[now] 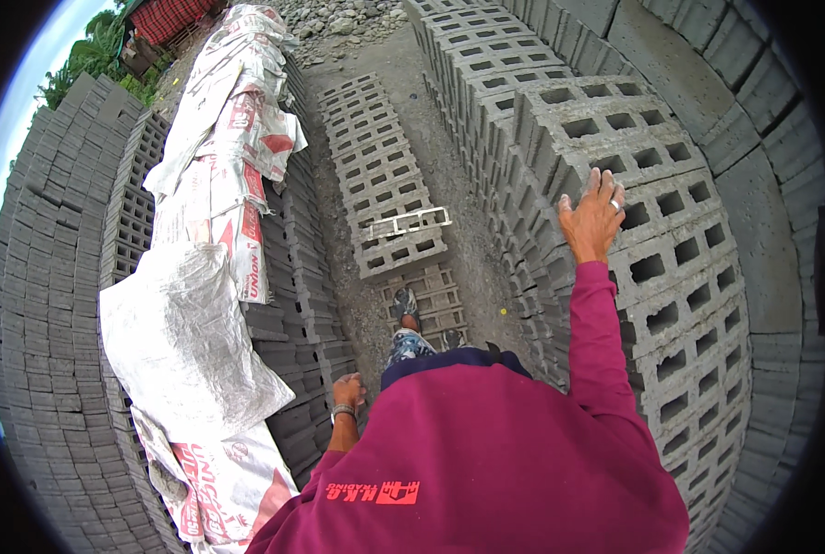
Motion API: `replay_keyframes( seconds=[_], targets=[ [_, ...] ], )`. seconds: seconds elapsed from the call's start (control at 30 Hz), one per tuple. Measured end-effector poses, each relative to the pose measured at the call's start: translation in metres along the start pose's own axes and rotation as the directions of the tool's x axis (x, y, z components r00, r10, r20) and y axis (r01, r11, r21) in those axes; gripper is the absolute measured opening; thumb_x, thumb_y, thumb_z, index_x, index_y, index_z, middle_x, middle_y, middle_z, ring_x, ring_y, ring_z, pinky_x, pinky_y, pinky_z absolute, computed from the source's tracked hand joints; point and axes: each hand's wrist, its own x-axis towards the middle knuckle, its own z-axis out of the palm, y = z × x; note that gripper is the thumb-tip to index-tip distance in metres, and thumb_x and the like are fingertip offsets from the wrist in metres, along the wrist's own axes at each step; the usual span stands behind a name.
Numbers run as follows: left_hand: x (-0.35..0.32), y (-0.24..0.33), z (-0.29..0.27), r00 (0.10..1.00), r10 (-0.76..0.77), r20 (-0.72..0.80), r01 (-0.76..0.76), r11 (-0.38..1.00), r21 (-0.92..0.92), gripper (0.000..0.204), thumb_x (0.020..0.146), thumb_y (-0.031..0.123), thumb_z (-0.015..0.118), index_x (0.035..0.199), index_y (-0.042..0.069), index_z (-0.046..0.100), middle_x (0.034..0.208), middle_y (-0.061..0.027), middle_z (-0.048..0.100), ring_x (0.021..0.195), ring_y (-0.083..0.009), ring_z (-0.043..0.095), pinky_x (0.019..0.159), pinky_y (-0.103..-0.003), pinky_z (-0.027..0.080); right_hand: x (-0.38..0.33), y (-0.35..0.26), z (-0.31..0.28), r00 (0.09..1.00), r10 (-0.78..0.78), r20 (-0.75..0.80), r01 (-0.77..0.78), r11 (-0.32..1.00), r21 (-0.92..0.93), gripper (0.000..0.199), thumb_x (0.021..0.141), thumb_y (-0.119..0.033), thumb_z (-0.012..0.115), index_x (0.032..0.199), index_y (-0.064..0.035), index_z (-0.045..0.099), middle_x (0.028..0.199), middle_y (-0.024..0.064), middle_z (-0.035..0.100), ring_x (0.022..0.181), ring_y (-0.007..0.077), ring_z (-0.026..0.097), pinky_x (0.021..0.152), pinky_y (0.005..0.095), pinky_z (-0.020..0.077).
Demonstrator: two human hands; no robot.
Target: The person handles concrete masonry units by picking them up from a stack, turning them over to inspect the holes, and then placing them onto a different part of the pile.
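My right hand (pixel 595 217) reaches out over the tall stack of grey hollow concrete blocks (pixel 648 242) on the right. Its fingers are apart and slightly bent on the top edge of a block, not wrapped round it; a ring shows on one finger. Low beside my body is my left hand (pixel 348 392), with a band at the wrist, close to the left block stack (pixel 311 369). Its fingers curl under and are mostly hidden, so a grip cannot be made out. A pale rectangular frame (pixel 408 223) lies on the low row of blocks (pixel 375 162) ahead.
White sacks with red print (pixel 195 342) cover the left stack's top. My foot (pixel 407 305) is by a slatted pallet (pixel 435 294) in the narrow aisle. More block walls rise at far left (pixel 52 305) and far right (pixel 754 222). Rubble (pixel 348 28) lies at the back.
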Motion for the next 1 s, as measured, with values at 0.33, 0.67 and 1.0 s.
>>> replay_keyframes(
  seconds=[0.33, 0.67, 1.0],
  targets=[
    [0.011, -0.017, -0.008, 0.999, 0.02, 0.033, -0.018, 0.997, -0.069, 0.034, 0.09, 0.023, 0.063, 0.116, 0.002, 0.066, 0.078, -0.0055, 0.066, 0.058, -0.015, 0.061, 0.045, -0.03, 0.046, 0.001, -0.005, -0.001, 1.0, 0.008, 0.003, -0.008, 1.0, -0.005, 0.075, 0.084, -0.033, 0.067, 0.147, -0.0051, 0.038, 0.151, 0.0147, 0.036, 0.14, 0.0409, 0.03, 0.106, 0.0552, 0.0339],
    [0.017, -0.005, -0.002, 1.0, 0.009, 0.025, -0.007, 0.999, -0.046, 0.034, 0.09, 0.023, 0.064, 0.116, 0.001, 0.064, 0.082, -0.0068, 0.067, 0.063, -0.0163, 0.064, 0.046, -0.031, 0.048, 0.0, -0.004, -0.004, 1.0, 0.016, 0.008, -0.016, 1.0, -0.005, 0.074, 0.084, -0.033, 0.068, 0.146, -0.0046, 0.04, 0.15, 0.0142, 0.037, 0.14, 0.04, 0.03, 0.106, 0.055, 0.034],
    [0.002, 0.009, 0.0, 1.0, 0.009, -0.014, -0.009, 1.0, -0.014, 0.034, 0.091, 0.022, 0.063, 0.117, 0.0, 0.065, 0.077, -0.0081, 0.067, 0.062, -0.0156, 0.062, 0.046, -0.03, 0.045, 0.001, -0.001, -0.001, 1.0, 0.006, -0.012, -0.006, 1.0, 0.001, 0.074, 0.084, -0.034, 0.067, 0.146, -0.0045, 0.04, 0.15, 0.0137, 0.036, 0.139, 0.0392, 0.03, 0.107, 0.0545, 0.0334]
  ],
)
